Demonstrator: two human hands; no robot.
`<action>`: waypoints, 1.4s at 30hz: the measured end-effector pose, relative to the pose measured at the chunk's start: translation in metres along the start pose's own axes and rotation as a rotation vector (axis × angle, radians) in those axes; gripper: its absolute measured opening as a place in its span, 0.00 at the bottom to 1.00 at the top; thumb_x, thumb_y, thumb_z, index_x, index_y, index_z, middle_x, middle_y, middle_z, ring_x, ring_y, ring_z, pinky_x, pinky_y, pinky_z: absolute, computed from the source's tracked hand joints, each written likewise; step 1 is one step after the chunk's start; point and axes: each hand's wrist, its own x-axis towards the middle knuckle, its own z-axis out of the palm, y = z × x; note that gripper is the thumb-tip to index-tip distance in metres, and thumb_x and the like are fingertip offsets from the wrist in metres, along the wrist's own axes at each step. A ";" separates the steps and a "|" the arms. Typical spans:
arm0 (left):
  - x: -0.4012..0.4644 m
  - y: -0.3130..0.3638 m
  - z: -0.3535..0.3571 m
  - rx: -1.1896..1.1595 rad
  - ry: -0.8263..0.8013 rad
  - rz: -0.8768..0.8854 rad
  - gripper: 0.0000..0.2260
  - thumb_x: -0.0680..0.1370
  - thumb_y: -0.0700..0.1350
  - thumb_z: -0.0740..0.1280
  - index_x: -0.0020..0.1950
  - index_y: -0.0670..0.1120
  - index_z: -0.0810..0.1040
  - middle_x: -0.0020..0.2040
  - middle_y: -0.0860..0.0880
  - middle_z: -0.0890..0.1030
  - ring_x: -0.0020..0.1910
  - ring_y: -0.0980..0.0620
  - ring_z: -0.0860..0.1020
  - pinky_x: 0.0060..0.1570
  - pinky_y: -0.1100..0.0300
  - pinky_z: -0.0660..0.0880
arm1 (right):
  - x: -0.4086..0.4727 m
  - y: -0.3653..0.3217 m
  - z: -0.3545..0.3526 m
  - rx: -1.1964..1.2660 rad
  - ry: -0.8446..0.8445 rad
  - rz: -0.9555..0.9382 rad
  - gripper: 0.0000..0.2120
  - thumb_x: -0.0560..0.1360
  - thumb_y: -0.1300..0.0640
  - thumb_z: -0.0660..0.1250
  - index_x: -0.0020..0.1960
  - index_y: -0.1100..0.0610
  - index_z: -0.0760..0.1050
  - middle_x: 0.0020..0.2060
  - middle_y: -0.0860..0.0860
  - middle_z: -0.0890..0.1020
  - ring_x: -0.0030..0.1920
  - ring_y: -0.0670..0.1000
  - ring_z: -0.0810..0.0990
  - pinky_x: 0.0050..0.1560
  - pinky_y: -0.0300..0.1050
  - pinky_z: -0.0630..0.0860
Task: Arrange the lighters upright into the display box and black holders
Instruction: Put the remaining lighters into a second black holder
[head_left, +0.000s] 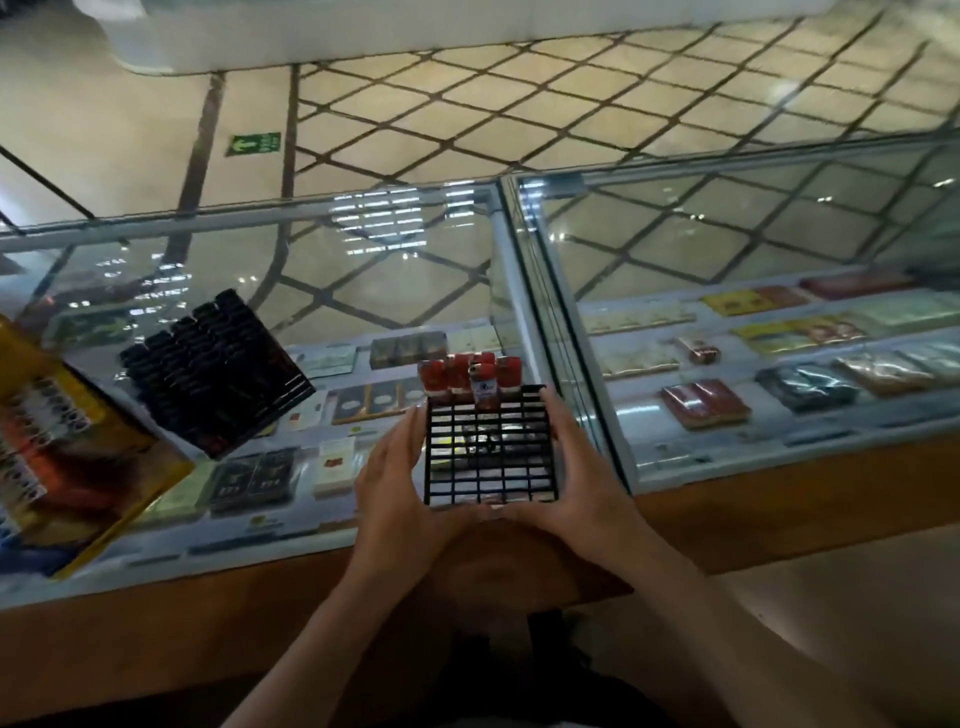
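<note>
Both my hands are on the black grid holder (491, 451), one to each side. The left hand (397, 486) lies along its left edge with fingers nearly straight, pressing the frame; the right hand (574, 475) cups the right edge, fingers bent around the far right corner, thumb under the near rim. Thumbs nearly meet at the near edge. So the holder is pinned between the palms, held just above or on the glass counter (311, 270); I cannot tell which. A handful of red lighters (467, 378) stand upright in the far row only, long axes vertical, caps up. The rest of the slots look bare. Judgement: the next lighter must drop straight down into a slot nearer me than that row, and one hand has to let go first. The supply lies to my left: a black tray of dark lighters (215, 371), tilted, well apart from the holder, and beyond it the yellow display box (72, 452), cut off by the frame edge. The left hand is the nearer for that reach. Hard to read: exact count of red lighters, since they overlap; whether the dark tray is full; printing on the box, blurred. Packets under the glass show through the grid and confuse the slots.
</note>
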 end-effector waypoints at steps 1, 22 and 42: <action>0.002 0.006 0.002 -0.022 -0.014 0.036 0.50 0.60 0.63 0.80 0.72 0.70 0.51 0.76 0.61 0.61 0.75 0.61 0.56 0.75 0.50 0.56 | -0.005 -0.002 -0.004 0.022 0.029 0.026 0.57 0.66 0.39 0.79 0.79 0.38 0.41 0.74 0.34 0.61 0.72 0.34 0.61 0.70 0.35 0.64; -0.030 0.248 0.210 -0.433 -0.746 0.475 0.40 0.61 0.54 0.80 0.71 0.60 0.68 0.67 0.67 0.74 0.64 0.65 0.75 0.58 0.64 0.77 | -0.226 0.088 -0.190 0.271 0.830 0.252 0.48 0.63 0.55 0.83 0.74 0.41 0.59 0.78 0.34 0.52 0.74 0.31 0.56 0.63 0.23 0.62; -0.117 0.476 0.544 -0.330 -1.252 0.810 0.39 0.65 0.44 0.80 0.73 0.54 0.68 0.75 0.72 0.60 0.74 0.67 0.63 0.71 0.56 0.67 | -0.432 0.251 -0.404 0.134 1.301 0.500 0.41 0.63 0.47 0.79 0.69 0.30 0.62 0.74 0.27 0.53 0.75 0.33 0.56 0.64 0.25 0.63</action>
